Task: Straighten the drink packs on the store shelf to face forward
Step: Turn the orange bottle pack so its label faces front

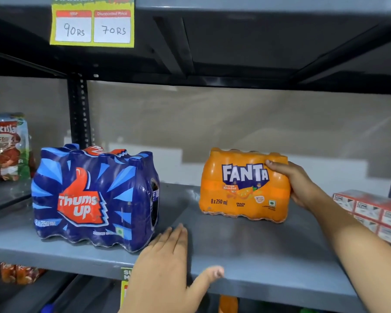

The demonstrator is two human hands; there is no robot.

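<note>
- On a grey store shelf (246, 251), head view: the right hand (296, 184) clasps the far end of an orange Fanta pack (244, 186), label facing forward; the left hand (167, 263) rests spread and empty beside the blue Thums Up pack (93, 197), still slightly angled.
- Risk: a one-sided pull could swivel the Fanta pack askew.

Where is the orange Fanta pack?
In the head view, the Fanta pack stands on the grey shelf, right of the Thums Up pack, with the right hand holding its right side.
</note>
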